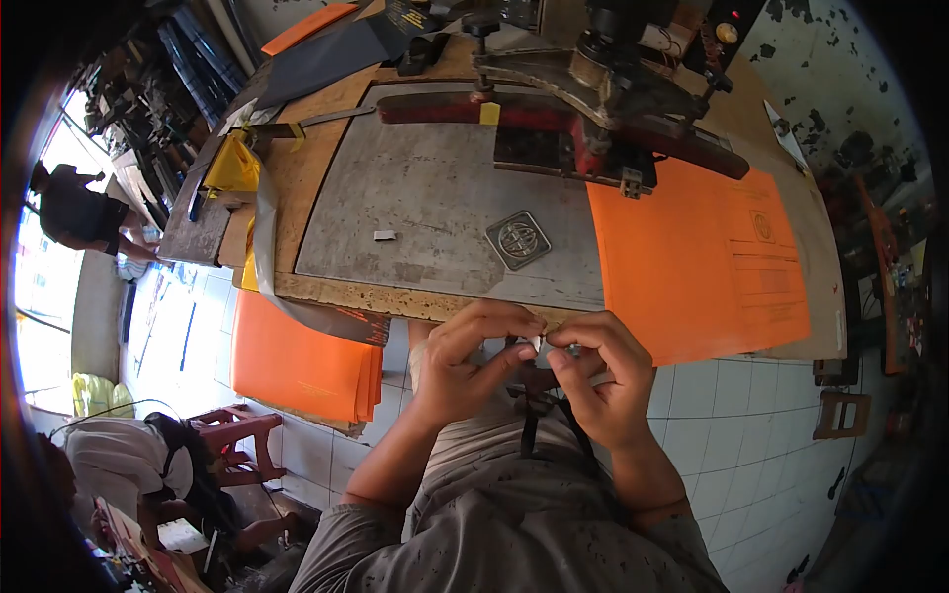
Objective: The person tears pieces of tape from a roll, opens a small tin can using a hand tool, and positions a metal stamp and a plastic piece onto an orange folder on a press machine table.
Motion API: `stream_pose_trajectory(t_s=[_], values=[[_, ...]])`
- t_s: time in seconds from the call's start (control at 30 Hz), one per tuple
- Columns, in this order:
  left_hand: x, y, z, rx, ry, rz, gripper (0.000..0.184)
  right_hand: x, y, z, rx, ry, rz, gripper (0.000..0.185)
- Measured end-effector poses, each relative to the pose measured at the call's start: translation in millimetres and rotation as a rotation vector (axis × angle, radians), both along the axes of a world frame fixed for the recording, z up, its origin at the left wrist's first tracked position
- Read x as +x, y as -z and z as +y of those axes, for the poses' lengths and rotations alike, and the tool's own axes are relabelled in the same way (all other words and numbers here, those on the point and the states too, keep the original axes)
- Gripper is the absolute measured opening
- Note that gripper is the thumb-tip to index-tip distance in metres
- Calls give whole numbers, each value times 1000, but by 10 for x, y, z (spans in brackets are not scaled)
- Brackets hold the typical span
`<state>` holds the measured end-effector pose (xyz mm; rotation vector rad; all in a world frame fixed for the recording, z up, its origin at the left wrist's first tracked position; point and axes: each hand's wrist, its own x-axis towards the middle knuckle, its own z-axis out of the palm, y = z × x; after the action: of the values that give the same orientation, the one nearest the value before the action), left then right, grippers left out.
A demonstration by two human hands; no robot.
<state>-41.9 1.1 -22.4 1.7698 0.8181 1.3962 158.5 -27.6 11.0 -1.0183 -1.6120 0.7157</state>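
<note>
My left hand (476, 348) pinches a small white piece (537, 344) between thumb and forefinger, just in front of the table's near edge. My right hand (605, 368) is right beside it, thumb and forefinger drawn together at the piece; what they grip is too small to make out. Beyond the hands, a square metal stamping plate with a round emblem (518, 240) lies on the grey metal bed (435, 188). Another small white piece (385, 235) lies to its left.
A press with a red bar (445, 111) overhangs the bed's far side. Printed orange sheets (692, 267) lie on the right; more orange sheets (301, 361) are stacked low on the left. Yellow foil (235, 166) hangs at the left edge. Two other people are at the left.
</note>
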Motion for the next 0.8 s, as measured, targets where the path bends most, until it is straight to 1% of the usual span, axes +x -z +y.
stream_pose_trajectory(t_s=[0.1,0.2,0.4,0.6,0.8], values=[[94,-13,-45,62,5,26,27,67,-38,-82,-25,18,-19,10],[161,-36,-70,165,-49,65,29,98,-15,-126,9,43,-9,10],[185,-48,-123,357,-119,249,39,165,-62,-112,146,84,-190,15],[166,-81,-126,492,-121,333,39,206,-164,-75,225,71,-349,18],[106,-162,-154,536,-90,426,44,199,-158,-101,169,26,-403,22]])
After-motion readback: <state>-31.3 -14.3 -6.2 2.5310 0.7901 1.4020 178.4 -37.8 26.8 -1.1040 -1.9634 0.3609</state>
